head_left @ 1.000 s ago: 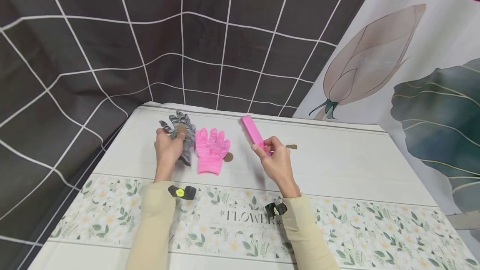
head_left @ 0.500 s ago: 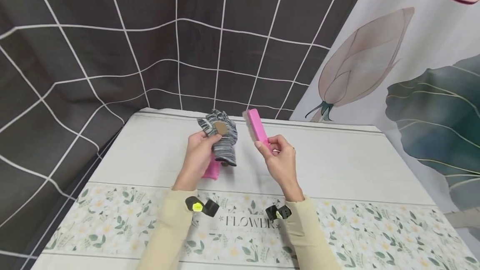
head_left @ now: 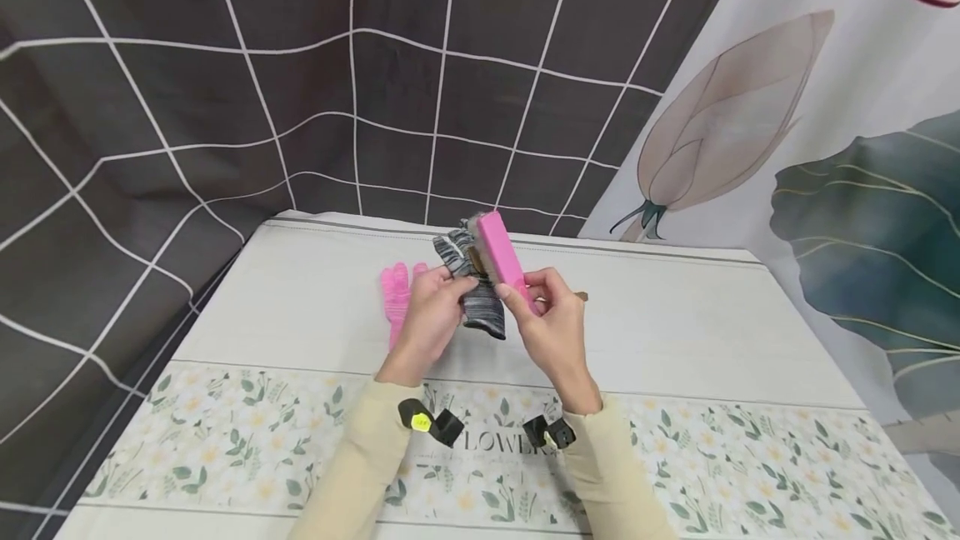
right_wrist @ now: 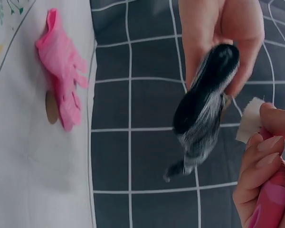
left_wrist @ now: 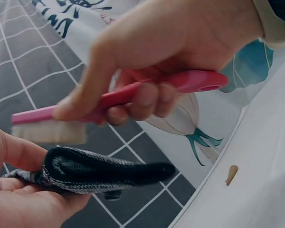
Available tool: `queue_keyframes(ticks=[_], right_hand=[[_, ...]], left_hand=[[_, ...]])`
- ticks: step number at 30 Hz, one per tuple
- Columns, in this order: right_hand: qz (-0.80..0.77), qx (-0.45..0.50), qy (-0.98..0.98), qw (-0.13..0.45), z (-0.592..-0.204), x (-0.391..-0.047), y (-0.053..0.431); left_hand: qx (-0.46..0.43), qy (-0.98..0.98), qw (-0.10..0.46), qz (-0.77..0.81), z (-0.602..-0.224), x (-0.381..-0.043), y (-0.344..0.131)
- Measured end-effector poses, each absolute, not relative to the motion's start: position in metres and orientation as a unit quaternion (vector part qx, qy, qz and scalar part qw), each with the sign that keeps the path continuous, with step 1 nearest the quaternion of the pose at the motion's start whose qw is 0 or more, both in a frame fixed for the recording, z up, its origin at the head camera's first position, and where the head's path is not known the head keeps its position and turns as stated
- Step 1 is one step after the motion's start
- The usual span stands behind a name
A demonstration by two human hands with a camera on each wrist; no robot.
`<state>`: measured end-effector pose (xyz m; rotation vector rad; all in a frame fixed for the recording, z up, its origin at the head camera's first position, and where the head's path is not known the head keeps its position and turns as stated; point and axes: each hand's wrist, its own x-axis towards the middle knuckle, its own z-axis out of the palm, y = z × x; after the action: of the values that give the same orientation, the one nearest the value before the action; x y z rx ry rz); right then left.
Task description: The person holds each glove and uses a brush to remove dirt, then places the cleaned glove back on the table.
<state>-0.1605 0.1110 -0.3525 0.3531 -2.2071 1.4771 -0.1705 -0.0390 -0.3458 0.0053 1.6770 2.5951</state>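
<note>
A knitted grey-and-black glove (head_left: pixel 483 307) is held up in my left hand (head_left: pixel 431 323), pinched between thumb and fingers at one side. On its upper face lies a brown patch (head_left: pixel 476 260). My right hand (head_left: pixel 557 336) grips a pink-handled brush (head_left: pixel 501 250) with pale bristles (left_wrist: pixel 50 133). These bristles face the glove, overlapping its upper part in the head view; the left wrist view shows them just above it. Partly behind my left hand, a pink glove (head_left: pixel 395 294) lies flat on the table.
The table has a white cover (head_left: pixel 697 315) with a floral band. A small brown piece (left_wrist: pixel 232 175) lies on it to the right, and a round brown piece (right_wrist: pixel 52 107) beside the pink glove. A dark gridded curtain (head_left: pixel 397 82) hangs along the back, a leaf-print curtain (head_left: pixel 727 132) at right.
My left hand has lifted the grey glove and carried it rightward past the pink glove to the brush. The brush has tilted and come over the glove.
</note>
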Motion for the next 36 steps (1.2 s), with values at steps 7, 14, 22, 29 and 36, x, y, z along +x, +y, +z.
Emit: queue_keyframes(ticks=[7, 14, 22, 29, 36], right_hand=[[0.496, 0.154, -0.817, 0.249, -0.355, -0.157, 0.106], [0.495, 0.144, -0.82, 0.25, -0.353, -0.157, 0.107], [0.45, 0.151, -0.835, 0.278, -0.354, -0.158, 0.109], [0.389, 0.166, -0.849, 0.317, -0.357, -0.16, 0.112], [0.378, 0.146, -0.864, 0.298, -0.353, -0.161, 0.119]], left_hand=[[0.023, 0.536, 0.006, 0.844, -0.35, -0.171, -0.036], [0.016, 0.505, 0.014, 0.863, -0.351, -0.172, -0.039], [0.012, 0.486, 0.019, 0.874, -0.352, -0.173, -0.038], [-0.011, 0.491, 0.002, 0.871, -0.353, -0.175, -0.038], [-0.022, 0.481, 0.0, 0.876, -0.356, -0.176, -0.04]])
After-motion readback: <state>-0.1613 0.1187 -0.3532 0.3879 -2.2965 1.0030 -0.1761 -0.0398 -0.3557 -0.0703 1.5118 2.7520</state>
